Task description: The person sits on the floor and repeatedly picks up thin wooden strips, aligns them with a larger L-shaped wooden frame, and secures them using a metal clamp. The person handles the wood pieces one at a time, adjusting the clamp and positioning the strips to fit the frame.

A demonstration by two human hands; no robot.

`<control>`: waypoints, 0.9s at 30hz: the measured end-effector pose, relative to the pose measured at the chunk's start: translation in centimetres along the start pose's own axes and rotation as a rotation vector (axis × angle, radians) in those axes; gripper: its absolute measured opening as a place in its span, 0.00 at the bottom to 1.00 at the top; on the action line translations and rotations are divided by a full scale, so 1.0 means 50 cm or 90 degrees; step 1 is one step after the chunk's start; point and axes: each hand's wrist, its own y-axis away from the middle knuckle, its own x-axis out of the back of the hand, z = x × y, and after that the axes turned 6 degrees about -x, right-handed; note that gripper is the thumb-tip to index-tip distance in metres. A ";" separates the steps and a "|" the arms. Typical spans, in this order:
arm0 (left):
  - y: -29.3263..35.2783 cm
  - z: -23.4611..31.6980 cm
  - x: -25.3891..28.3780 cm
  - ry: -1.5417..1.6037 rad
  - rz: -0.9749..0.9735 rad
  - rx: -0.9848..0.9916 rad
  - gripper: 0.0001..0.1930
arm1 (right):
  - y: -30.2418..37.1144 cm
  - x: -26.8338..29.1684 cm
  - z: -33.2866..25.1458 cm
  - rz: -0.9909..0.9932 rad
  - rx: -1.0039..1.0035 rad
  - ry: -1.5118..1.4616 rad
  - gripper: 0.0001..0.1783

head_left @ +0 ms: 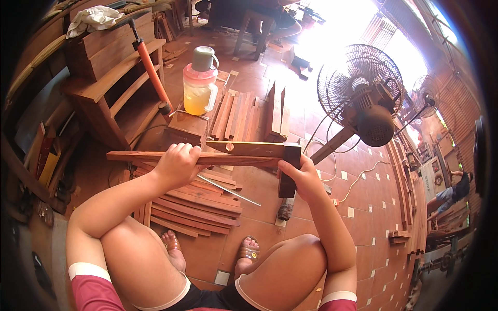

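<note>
My left hand point(179, 165) is closed round a long reddish wooden strip point(238, 159), held level above my knees. At the strip's other end, my right hand point(305, 179) grips a wooden try square point(291, 168) by its dark, thick stock. The square's flat blade point(254, 147) runs left along the far side of the strip, a round hole near its tip. The strip's right end meets the stock beside my right thumb. Beneath my hands lies a stack of similar wooden strips point(194, 210), with a metal ruler point(228, 189) across it.
A jug of yellow drink point(196, 96) with a cup on top stands beyond the strips. More strips point(236, 116) lie behind. To the right is a pedestal fan point(365, 98); a white cable point(358, 179) crosses the tiles. An orange hand pump point(150, 70) leans by a wooden bench point(98, 85).
</note>
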 end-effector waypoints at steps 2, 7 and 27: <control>0.001 -0.001 0.002 0.003 0.002 0.001 0.18 | -0.001 0.001 0.001 0.001 -0.002 0.003 0.19; -0.001 -0.001 -0.001 0.017 0.006 -0.003 0.18 | 0.001 0.005 -0.002 -0.009 0.013 0.015 0.19; -0.001 -0.003 0.004 0.026 0.010 0.007 0.17 | 0.006 0.000 -0.004 -0.029 0.009 0.016 0.22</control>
